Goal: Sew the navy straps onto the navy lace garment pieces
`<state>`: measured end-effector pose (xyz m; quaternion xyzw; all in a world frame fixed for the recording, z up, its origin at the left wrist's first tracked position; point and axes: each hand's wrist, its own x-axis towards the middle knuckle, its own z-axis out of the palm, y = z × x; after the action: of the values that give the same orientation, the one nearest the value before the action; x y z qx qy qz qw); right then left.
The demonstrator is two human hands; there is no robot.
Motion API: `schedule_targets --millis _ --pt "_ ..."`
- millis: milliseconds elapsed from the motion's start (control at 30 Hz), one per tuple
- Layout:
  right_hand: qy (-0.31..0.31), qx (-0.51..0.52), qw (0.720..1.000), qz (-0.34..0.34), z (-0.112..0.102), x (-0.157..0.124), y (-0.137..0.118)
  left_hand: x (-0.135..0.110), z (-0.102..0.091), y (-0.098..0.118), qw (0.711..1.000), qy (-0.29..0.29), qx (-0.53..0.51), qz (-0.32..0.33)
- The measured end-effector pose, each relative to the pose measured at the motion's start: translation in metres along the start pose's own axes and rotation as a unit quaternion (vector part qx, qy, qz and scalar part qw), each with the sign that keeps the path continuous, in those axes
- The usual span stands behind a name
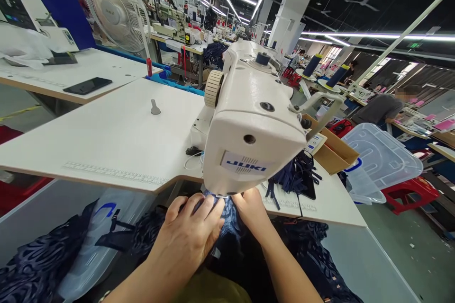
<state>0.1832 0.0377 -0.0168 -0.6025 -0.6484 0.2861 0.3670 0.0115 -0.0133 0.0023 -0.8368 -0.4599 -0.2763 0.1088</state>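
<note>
A white JUKI sewing machine (249,118) stands on a white work table (117,132), its head end towards me. Under that end lies navy lace fabric (227,220). My left hand (188,234) rests on the fabric with its fingers stretched flat towards the needle area. Just right of it, my right hand (250,208) presses on the same fabric, its fingertips hidden under the machine head. The needle itself is hidden. A bundle of dark navy straps (295,175) lies on the table to the right of the machine.
More navy lace (39,260) and a clear plastic bag (95,241) fill the bin below the table's front. A cardboard box (334,149) and clear plastic lid (382,156) sit at the right. A phone (87,85) and fan (115,12) are at the left. Other people work far right.
</note>
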Motion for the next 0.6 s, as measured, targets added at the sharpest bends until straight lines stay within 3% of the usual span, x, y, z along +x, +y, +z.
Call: schedule_targets --millis 100,333,500,600 --pt "0.000 0.018 1.000 -0.012 -0.001 0.001 0.000 0.000 0.000 0.000 1.000 0.006 0.013 0.028" --pt "-0.013 0.070 0.997 -0.015 -0.007 -0.015 -0.003 -0.007 0.002 -0.003 0.999 -0.023 -0.043 -0.005" --pt "-0.020 0.075 0.997 -0.009 -0.007 -0.028 -0.006 -0.017 0.011 -0.007 0.994 0.017 -0.063 0.088" --pt "-0.006 0.060 0.998 -0.004 -0.005 -0.028 -0.006 -0.021 0.013 -0.005 0.995 0.002 -0.053 0.079"
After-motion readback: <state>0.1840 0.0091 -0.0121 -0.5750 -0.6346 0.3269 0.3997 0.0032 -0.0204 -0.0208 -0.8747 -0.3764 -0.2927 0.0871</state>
